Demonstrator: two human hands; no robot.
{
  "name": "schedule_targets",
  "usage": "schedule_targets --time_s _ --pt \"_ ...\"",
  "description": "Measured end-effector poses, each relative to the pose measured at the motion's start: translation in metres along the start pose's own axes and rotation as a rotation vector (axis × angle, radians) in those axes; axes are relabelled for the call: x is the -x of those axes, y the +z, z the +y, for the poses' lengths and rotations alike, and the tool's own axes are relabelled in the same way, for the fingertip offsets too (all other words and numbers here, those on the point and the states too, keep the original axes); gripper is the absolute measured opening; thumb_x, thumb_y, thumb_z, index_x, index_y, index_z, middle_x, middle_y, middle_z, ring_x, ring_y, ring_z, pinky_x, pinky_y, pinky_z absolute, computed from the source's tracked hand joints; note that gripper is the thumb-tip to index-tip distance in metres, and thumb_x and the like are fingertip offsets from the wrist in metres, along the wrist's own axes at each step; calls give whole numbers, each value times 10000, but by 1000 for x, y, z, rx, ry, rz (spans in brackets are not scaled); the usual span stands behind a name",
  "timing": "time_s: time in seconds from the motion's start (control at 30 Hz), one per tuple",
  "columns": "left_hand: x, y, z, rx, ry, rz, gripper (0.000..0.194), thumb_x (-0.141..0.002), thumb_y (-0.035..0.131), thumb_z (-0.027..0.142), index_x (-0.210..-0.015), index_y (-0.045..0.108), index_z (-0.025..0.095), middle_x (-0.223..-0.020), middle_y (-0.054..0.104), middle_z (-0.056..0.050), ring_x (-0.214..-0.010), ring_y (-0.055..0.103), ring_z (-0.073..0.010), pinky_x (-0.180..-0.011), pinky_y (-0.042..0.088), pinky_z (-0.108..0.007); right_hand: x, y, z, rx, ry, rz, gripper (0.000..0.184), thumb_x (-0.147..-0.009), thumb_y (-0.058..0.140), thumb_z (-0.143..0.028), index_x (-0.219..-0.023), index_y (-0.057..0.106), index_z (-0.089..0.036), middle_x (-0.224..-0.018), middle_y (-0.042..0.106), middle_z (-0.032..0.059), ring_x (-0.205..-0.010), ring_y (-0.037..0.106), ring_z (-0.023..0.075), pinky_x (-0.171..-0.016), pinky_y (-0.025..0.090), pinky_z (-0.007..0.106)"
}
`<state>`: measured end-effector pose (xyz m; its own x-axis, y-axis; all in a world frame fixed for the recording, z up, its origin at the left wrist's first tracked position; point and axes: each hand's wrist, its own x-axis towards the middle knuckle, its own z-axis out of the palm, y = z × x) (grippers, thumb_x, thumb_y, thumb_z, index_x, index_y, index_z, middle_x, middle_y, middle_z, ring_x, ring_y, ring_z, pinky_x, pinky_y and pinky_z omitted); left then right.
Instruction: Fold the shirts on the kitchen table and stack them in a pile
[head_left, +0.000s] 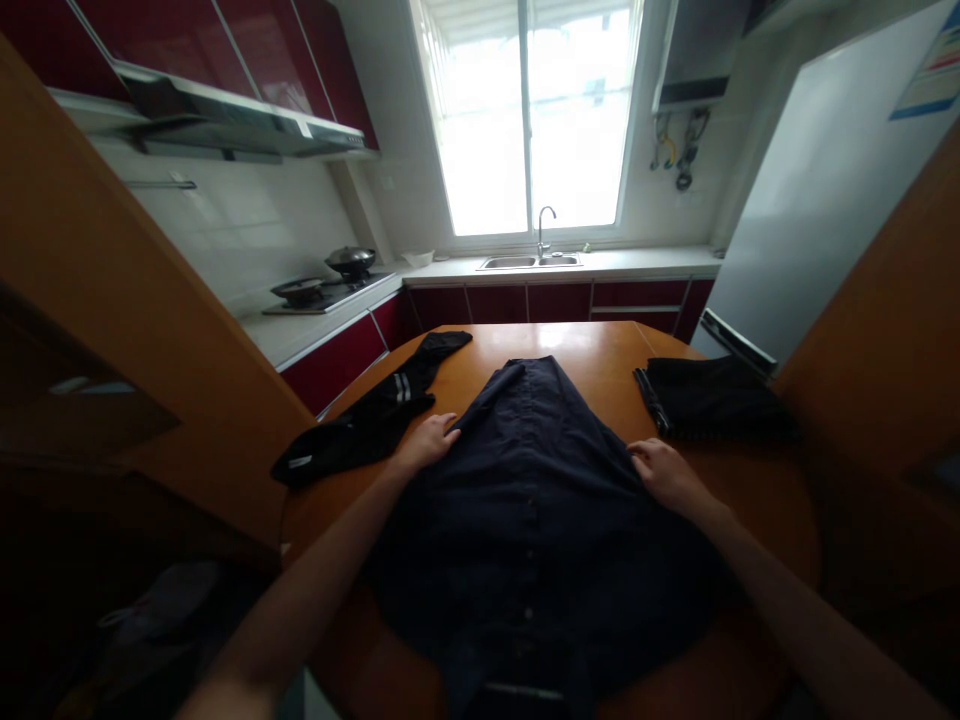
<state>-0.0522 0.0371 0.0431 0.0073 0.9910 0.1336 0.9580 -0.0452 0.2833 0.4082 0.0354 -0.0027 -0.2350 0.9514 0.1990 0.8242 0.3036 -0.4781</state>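
Note:
A dark navy button-up shirt (525,500) lies spread on the wooden table, its row of buttons running down the middle. The narrower end points toward the window, while what looks like the collar is nearest me, dim at the bottom of the view. At the shirt's left edge, my left hand (433,442) is closed on the fabric, thumb over it. My right hand (664,472) pinches the opposite edge, its fingers curled. Parts of the fingertips are hidden by the cloth and the hands themselves.
Left on the table (600,340) is a black garment (375,415) with pale stripes. A folded black cloth (716,397) lies at the right. Beyond are a sink (510,264), a stove (337,293) with pans, and a fridge (795,200).

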Motion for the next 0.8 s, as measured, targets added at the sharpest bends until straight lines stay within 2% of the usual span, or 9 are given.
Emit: schedule_targets --time_s 0.07,0.13,0.2,0.27,0.37,0.47,0.63,0.7,0.8 --pt "-15 18 27 -10 23 44 431 -902 546 260 -1311 620 150 -1351 614 -161 -1278 563 -279 -1106 410 -392 -30 13 -16 7 48 -23 349 -891 470 -123 -1118 730 -175 -1131 712 113 -1068 650 219 -964 457 293" --pt "-20 37 52 -6 98 71 431 -922 530 237 -1341 603 170 -1435 548 -137 -1356 487 -259 -1165 338 -379 -51 24 -24 31 90 -14 371 -872 481 -82 -1142 717 -175 -1163 703 124 -1084 647 224 -948 456 294" --pt "-18 55 70 19 248 54 427 -953 511 269 -1367 586 194 -1463 525 -107 -1377 461 -233 -1190 304 -357 -64 32 -27 49 123 -1 333 -868 536 -116 -1151 702 -175 -1163 698 141 -1057 655 244 -904 469 312" --pt "-15 69 80 45 345 7 450 -985 482 331 -1416 542 214 -1492 501 -97 -1402 433 -238 -1198 293 -393 -68 36 -27 56 149 -1 295 -859 602 -176 -1143 686 -174 -1110 710 146 -1004 669 255 -851 478 319" --pt "-8 82 79 43 338 -70 505 -1018 424 420 -1495 446 255 -1576 400 -82 -1487 293 -266 -1213 227 -488 -64 37 -23 59 172 -17 265 -835 640 -202 -1098 671 -182 -1002 730 117 -945 682 247 -793 474 300" --pt "1 83 70 10 333 -104 531 -1028 391 472 -1531 386 302 -1624 312 -54 -1523 181 -282 -1216 163 -539 -51 31 -16 74 201 -26 296 -814 603 -155 -1103 659 -187 -958 733 103 -904 690 239 -763 465 292" --pt "23 78 65 -16 339 -116 528 -1023 405 484 -1534 374 352 -1632 294 -37 -1520 188 -305 -1207 153 -574 -17 21 5 46 197 -52 480 -766 573 -129 -1240 632 -178 -1097 733 124 -995 694 263 -833 488 320" --pt "31 77 65 -25 346 -131 530 -1023 406 484 -1535 371 355 -1636 283 -36 -1521 179 -308 -1206 147 -575 -5 19 12 -2 182 -68 477 -758 577 -139 -1227 656 -182 -1145 728 120 -1043 687 266 -883 492 331" --pt "35 73 68 -52 339 -159 531 -1013 422 487 -1527 386 358 -1633 293 -39 -1515 191 -321 -1197 168 -570 -1 15 15 -125 221 -70 381 -740 624 -158 -1104 724 -209 -1088 749 93 -1038 690 264 -903 499 336"
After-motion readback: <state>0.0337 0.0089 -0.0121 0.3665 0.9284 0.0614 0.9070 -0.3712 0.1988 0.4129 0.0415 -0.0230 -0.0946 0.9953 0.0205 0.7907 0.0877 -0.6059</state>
